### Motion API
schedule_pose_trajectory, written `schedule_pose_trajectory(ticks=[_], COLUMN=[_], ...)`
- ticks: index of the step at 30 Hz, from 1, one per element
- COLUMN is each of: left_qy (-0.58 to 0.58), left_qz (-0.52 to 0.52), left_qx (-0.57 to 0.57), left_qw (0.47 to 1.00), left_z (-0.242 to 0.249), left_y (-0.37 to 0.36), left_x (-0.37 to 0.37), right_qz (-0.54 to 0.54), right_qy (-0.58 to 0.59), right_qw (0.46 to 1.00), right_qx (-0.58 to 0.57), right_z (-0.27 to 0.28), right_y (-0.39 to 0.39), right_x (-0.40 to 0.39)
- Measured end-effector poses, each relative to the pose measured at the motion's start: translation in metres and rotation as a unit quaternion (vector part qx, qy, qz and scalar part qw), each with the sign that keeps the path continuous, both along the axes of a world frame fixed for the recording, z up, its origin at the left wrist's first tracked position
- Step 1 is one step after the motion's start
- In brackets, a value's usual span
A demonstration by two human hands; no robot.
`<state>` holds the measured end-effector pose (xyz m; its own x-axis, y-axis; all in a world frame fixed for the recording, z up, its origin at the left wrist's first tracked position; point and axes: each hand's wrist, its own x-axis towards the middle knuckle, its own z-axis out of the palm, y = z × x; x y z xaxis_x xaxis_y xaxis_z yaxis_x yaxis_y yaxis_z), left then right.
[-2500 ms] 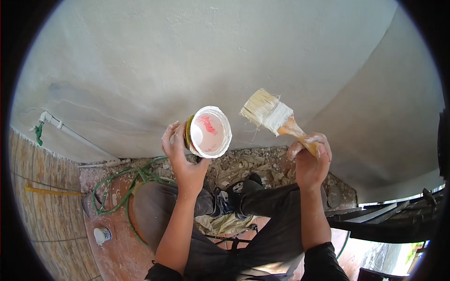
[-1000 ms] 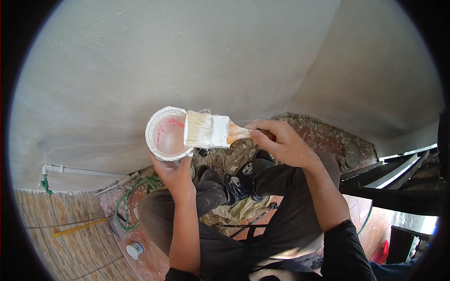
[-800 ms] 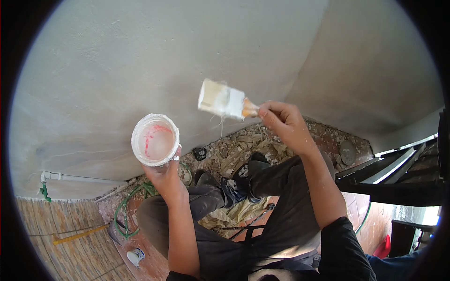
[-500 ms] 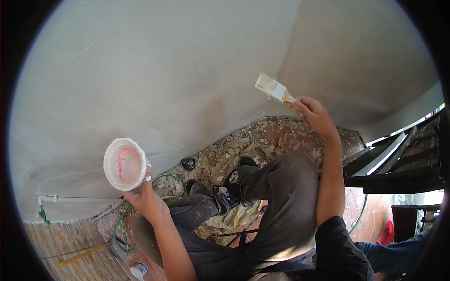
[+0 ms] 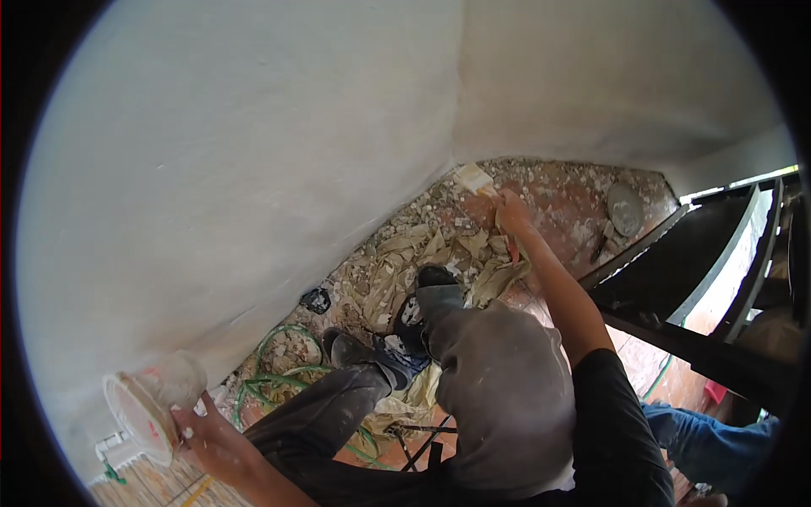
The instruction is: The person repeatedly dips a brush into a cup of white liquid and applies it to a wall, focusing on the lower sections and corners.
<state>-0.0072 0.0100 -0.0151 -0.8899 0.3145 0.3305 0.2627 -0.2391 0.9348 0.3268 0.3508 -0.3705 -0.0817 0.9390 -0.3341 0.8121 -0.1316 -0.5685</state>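
Note:
My left hand (image 5: 201, 433) grips a whitish tub (image 5: 144, 414) at the lower left, close to the wall; the tub is tilted and blurred. Up at the wall's corner, my right hand (image 5: 512, 211) is closed round the handle of a flat paintbrush (image 5: 475, 179). The brush's pale bristles are near the foot of the wall (image 5: 279, 152), above the rubble. Whether they touch the wall I cannot tell.
Rubble and crumpled sheeting (image 5: 393, 262) lie along the wall's foot, with a green hose (image 5: 274, 380) beside my feet. A round grey disc (image 5: 625, 209) rests at the right, near a dark metal frame (image 5: 659, 270). Blue-clad legs of another person (image 5: 718, 444) show lower right.
The view has turned rightward and down. My right hand has lowered the brush towards the corner's base. My left hand and the tub have moved down and left in view, the tub now tipped sideways.

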Motion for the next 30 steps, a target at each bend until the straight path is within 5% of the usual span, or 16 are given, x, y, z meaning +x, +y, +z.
schedule_pose_trajectory(ticks=[10,16,22,24,28,30], left_qy=[-0.001,0.007,0.001,0.008,0.016,0.019], left_qz=[-0.048,-0.046,-0.042,-0.071,-0.142,-0.084], left_qx=[-0.052,-0.061,-0.060,-0.040,-0.010,-0.021], left_qw=[0.997,0.997,0.997,0.997,0.990,0.996], left_z=[-0.012,-0.012,-0.001,-0.001,0.000,0.004], left_y=[0.033,0.039,0.045,0.039,0.031,0.038], left_x=[0.011,0.018,0.035,0.030,0.028,0.040], right_qz=[0.019,0.031,0.069,0.046,0.027,0.012], right_qy=[-0.003,-0.028,0.030,0.091,0.148,0.222], right_qw=[0.993,0.999,0.996,0.985,0.981,0.963], right_qx=[-0.113,-0.022,0.042,0.142,0.124,0.156], right_z=[-0.013,-0.019,0.044,0.073,0.148,0.168], right_y=[0.028,0.032,0.027,0.023,0.020,0.019], right_x=[-0.032,-0.047,-0.051,-0.049,-0.039,-0.036])
